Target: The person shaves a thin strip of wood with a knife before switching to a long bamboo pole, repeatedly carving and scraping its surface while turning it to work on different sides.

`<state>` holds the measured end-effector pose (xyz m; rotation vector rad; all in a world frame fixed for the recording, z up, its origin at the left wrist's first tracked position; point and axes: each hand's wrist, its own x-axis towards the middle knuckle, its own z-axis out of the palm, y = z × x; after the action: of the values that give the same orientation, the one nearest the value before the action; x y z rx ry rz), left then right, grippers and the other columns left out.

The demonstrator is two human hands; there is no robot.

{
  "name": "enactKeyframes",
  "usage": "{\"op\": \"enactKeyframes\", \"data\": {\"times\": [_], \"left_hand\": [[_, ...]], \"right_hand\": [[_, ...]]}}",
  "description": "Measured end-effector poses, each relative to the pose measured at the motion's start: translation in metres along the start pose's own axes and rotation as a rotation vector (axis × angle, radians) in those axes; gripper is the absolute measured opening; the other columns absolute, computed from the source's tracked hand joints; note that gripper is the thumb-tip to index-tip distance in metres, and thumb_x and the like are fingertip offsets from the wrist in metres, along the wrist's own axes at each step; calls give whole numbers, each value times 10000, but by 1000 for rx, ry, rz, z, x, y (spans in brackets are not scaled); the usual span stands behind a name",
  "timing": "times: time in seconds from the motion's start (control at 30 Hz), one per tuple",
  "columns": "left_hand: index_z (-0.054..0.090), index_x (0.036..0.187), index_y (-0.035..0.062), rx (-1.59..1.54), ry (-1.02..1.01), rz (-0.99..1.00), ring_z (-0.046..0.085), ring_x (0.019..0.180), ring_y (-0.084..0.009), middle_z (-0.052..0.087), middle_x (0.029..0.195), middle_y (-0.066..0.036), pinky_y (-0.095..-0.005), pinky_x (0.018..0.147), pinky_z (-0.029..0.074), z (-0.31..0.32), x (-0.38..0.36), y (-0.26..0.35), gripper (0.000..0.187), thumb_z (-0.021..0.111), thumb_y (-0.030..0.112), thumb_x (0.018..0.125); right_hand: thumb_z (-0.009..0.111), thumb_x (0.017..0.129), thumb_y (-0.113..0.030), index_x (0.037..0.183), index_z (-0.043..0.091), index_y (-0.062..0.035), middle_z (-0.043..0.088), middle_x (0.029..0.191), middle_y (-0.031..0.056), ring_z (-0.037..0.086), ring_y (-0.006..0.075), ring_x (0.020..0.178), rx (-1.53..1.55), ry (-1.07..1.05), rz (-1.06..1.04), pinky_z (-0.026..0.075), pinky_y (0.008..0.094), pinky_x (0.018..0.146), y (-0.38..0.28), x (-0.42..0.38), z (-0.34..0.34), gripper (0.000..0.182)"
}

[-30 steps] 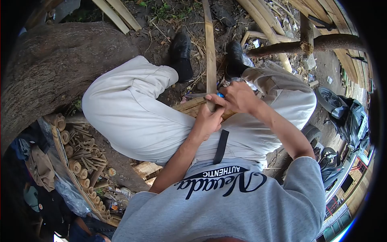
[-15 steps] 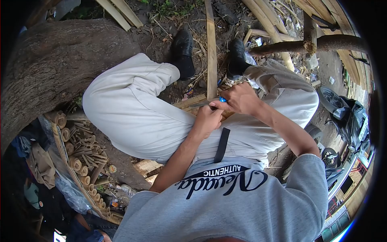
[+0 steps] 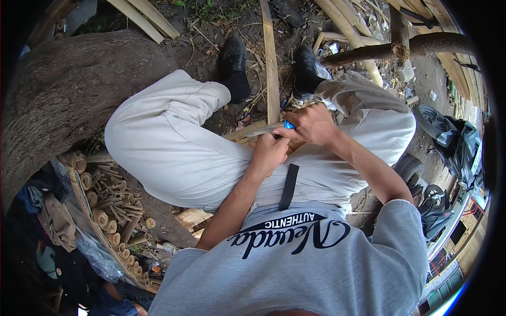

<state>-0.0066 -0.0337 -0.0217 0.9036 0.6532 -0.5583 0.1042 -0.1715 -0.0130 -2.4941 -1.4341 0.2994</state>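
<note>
My right hand (image 3: 314, 124) is closed round the blue handle (image 3: 288, 125) of a knife. The knife blade (image 3: 259, 131) points left, across the near end of a long bamboo strip (image 3: 271, 68) on the ground between my feet. Close below the blade, my left hand (image 3: 270, 152) is closed, its fingertips touching my right thumb. A small dark bit shows at those fingertips; what they grip cannot be made out. Both hands are in front of my lap, and pale wood lies partly hidden behind them.
A thick trunk (image 3: 74, 100) lies at the left. Cut bamboo pieces (image 3: 113, 210) are piled at lower left, near plastic and clothing. Bamboo poles (image 3: 350, 26) and a branch (image 3: 369, 59) are at upper right. A motorbike (image 3: 453, 142) stands at the right. Part of another person shows at bottom left.
The view has shifted slightly left. More of the knife blade shows, and my right hand has turned a little, with both hands still closed and together.
</note>
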Motion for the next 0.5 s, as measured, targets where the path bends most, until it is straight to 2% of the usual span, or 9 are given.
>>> {"op": "enactKeyframes", "data": {"times": [0.03, 0.1, 0.13, 0.2, 0.27, 0.33, 0.47, 0.5], "left_hand": [[564, 872, 52, -4, -29, 38, 257, 421, -17, 303, 552, 88, -245, 378, 196, 1, -3, 6, 205, 531, 185, 1025], [578, 902, 43, -9, 9, 5, 252, 419, -16, 303, 555, 90, -242, 376, 196, 6, -9, 13, 192, 530, 181, 1025], [592, 932, 33, -14, 44, -26, 248, 417, -14, 304, 558, 91, -239, 374, 197, 8, -10, 15, 183, 529, 178, 1025], [595, 945, 32, -23, 34, -35, 249, 419, -13, 306, 562, 91, -236, 374, 199, 7, -12, 17, 178, 535, 180, 1024], [598, 959, 30, -41, 31, -50, 249, 421, -12, 308, 566, 92, -234, 374, 201, 4, -11, 16, 174, 542, 183, 1023], [599, 982, 24, -39, -15, 10, 251, 424, -11, 309, 566, 90, -233, 373, 205, 3, -7, 12, 195, 556, 210, 1023], [600, 995, 13, -18, 0, 16, 253, 426, -12, 307, 566, 92, -236, 374, 208, 3, -4, 4, 220, 567, 229, 1021], [598, 995, 9, -23, 19, -6, 254, 426, -13, 306, 567, 92, -235, 377, 206, 4, -5, 8, 221, 568, 227, 1020]], "right_hand": [[517, 909, -661, 567, 621, -99, 534, 455, 113, 572, 294, 422, 3, 0, 0, 437, 370, 415, 5, 3, 1, 666], [520, 911, -655, 559, 614, -93, 543, 464, 122, 579, 310, 433, -98, -2, 202, 452, 384, 427, 25, 13, 2, 670], [520, 911, -655, 559, 614, -93, 543, 464, 122, 579, 310, 433, -100, 2, 201, 452, 384, 427, 35, 19, 2, 670], [520, 914, -653, 557, 620, -83, 547, 471, 130, 586, 337, 449, -33, -42, 326, 467, 403, 441, 43, 27, -2, 680], [521, 915, -652, 566, 640, -76, 548, 476, 136, 588, 355, 463, 6, -63, 317, 470, 414, 448, 28, 21, -10, 683], [513, 919, -650, 576, 655, -77, 556, 486, 138, 594, 348, 470, 57, -208, 75, 470, 413, 450, 7, 12, -18, 682], [493, 926, -650, 597, 666, -78, 568, 500, 124, 592, 324, 465, 44, -129, 30, 463, 406, 442, 6, 11, -17, 682], [502, 926, -640, 617, 675, -75, 564, 497, 118, 582, 310, 454, 78, -159, 112, 449, 400, 428, 10, 17, -13, 667]]}}
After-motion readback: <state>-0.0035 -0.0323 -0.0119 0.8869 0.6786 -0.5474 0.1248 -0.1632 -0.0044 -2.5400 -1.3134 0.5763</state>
